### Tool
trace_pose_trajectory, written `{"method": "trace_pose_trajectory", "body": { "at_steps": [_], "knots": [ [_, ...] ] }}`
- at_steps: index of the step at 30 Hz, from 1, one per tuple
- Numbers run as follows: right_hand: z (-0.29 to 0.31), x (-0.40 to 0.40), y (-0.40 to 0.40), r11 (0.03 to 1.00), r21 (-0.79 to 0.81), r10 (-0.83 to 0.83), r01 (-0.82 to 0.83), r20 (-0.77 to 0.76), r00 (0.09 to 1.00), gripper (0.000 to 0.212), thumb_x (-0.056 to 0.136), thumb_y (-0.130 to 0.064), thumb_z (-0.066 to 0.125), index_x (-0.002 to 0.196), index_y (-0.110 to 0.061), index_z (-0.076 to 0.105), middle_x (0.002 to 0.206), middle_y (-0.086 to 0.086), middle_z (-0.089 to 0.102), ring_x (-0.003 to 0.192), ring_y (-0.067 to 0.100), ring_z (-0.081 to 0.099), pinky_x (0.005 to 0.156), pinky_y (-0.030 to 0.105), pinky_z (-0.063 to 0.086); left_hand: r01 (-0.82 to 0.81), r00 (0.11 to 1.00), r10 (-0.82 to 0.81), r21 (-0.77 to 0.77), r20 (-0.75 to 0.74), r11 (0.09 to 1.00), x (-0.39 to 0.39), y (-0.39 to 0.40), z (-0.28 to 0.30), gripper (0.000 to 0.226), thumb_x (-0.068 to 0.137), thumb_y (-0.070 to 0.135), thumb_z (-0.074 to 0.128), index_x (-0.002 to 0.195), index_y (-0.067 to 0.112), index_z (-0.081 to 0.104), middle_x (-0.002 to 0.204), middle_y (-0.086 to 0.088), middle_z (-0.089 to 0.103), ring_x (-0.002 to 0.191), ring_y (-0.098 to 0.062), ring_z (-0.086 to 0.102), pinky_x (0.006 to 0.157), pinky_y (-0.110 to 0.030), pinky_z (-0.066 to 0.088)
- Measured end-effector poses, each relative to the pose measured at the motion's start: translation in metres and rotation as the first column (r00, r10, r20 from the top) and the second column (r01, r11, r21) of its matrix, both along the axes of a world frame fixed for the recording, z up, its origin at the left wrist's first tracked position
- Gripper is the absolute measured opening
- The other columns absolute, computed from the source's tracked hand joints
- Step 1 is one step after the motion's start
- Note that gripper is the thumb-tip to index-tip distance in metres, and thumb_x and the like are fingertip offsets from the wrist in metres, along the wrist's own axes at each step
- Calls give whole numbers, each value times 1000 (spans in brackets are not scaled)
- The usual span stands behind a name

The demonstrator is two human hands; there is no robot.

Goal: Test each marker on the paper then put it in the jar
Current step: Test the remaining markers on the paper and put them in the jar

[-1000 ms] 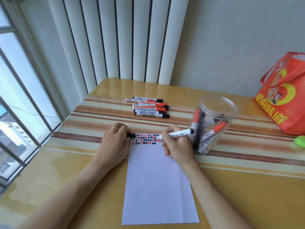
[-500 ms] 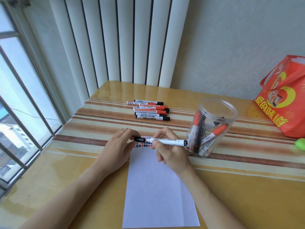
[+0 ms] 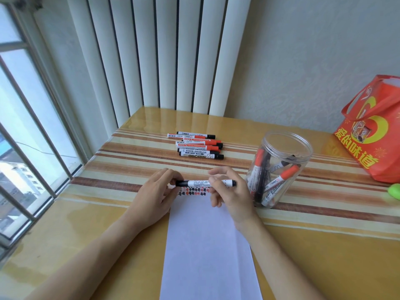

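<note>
Black whiteboard marker (image 3: 205, 183) lying crosswise between my hands, left hand (image 3: 155, 191) pinching cap, right hand (image 3: 229, 191) gripping barrel nearest jar (image 3: 279, 169)

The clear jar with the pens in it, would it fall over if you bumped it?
Probably not easily. The jar stands upright on the table and looks wide for its height. It seems to be thin clear plastic, so likely light; a hard bump might slide it. The markers inside lean sideways and could rattle.

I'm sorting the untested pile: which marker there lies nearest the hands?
The black-capped marker printed WHITEBOARD MARKER, at the front edge of the pile. The others all lie behind it, toward the blinds, several with red caps.
</note>
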State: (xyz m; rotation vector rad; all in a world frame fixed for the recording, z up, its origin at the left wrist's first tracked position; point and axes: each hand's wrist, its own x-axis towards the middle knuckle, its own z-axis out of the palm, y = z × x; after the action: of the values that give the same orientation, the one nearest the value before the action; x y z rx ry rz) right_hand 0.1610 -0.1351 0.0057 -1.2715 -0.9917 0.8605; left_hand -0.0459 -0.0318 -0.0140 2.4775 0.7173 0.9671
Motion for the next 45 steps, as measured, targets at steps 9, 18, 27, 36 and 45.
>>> {"method": "trace_pose_trajectory", "body": {
  "at_steps": [9,18,27,36,45],
  "knots": [
    [-12,11,1,997,73,-61,17,666,744,15,89,-21,79,96,-28,68,95,-17,71,88,10,67,71,22,53,-45,997,46,28,-58,999,3,9,-12,21,94,14,73,115,17,73,102,8,53,84,-6,51,74,-19,41],
    [-21,4,5,968,250,-216,14,805,553,16,86,-29,81,95,-20,71,90,-13,69,73,3,51,67,30,49,-21,999,23,59,-48,998,0,7,-9,24,92,19,63,110,15,78,95,7,58,79,-12,58,66,-28,49],
    [-22,-1,4,980,186,-191,67,793,579,29,87,-49,74,92,-21,70,87,-15,74,62,6,52,73,33,42,-22,998,27,106,-48,994,0,6,-6,21,88,11,63,100,15,79,87,4,55,70,-15,56,56,-35,51],
    [-20,1,4,998,62,-61,16,821,568,49,97,-66,53,89,-20,69,70,-5,67,67,18,59,72,36,43,-24,1000,26,135,-15,991,1,7,-9,20,88,11,64,102,11,79,87,1,56,70,-17,57,55,-34,51],
    [15,4,6,998,-49,60,-38,918,393,24,95,-39,72,102,-17,69,97,-4,52,95,18,52,83,38,48,-74,997,73,72,20,995,1,5,-5,32,97,31,60,128,25,67,109,10,59,95,-13,61,79,-37,54]
  ]
}}
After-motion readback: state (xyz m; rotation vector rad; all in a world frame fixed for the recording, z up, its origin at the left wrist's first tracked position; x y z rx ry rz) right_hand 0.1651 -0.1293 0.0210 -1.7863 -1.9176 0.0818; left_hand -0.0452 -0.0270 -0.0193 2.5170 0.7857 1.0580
